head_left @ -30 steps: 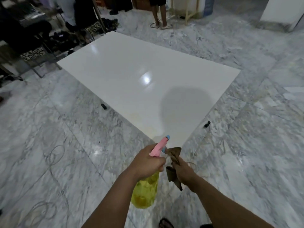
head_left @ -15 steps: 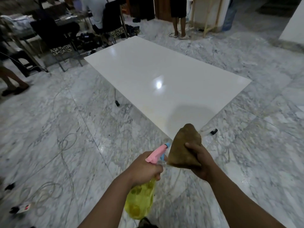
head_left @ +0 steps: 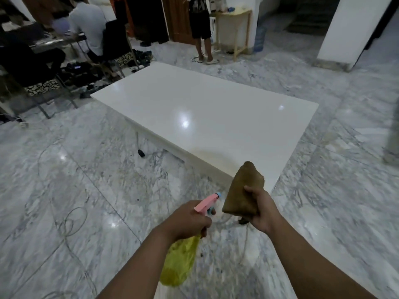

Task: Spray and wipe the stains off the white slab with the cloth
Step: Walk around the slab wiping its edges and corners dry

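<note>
Head view
Count: one white slab (head_left: pixel 207 117), one cloth (head_left: pixel 243 190), one spray bottle (head_left: pixel 183 257), two hands, two people in the background.
Left hand (head_left: pixel 186 220): fingers curled round the neck of the spray bottle, below its pink head, which points toward the slab's near corner; the yellow body hangs under the hand.
Right hand (head_left: pixel 262 209): grips the cloth, thumb on its near face, holding it upright in the air just beside the bottle's nozzle.
Change: half a second ago the slab sat higher and smaller in the picture; now its near corner lies right behind the cloth. A second ago the cloth dangled crumpled from the right hand; now it is a flat folded pad.
Slab: glossy white rectangle raised above the marble floor (head_left: pixel 75 180), with bright light reflections; a faint yellowish patch shows near the closest corner.
Cloth: brown, folded to a tapering pad.
Background: a seated person (head_left: pixel 90 26) at a desk (head_left: pixel 56 42), a standing person (head_left: pixel 201 29) by a small wooden table (head_left: pixel 234 15).
</note>
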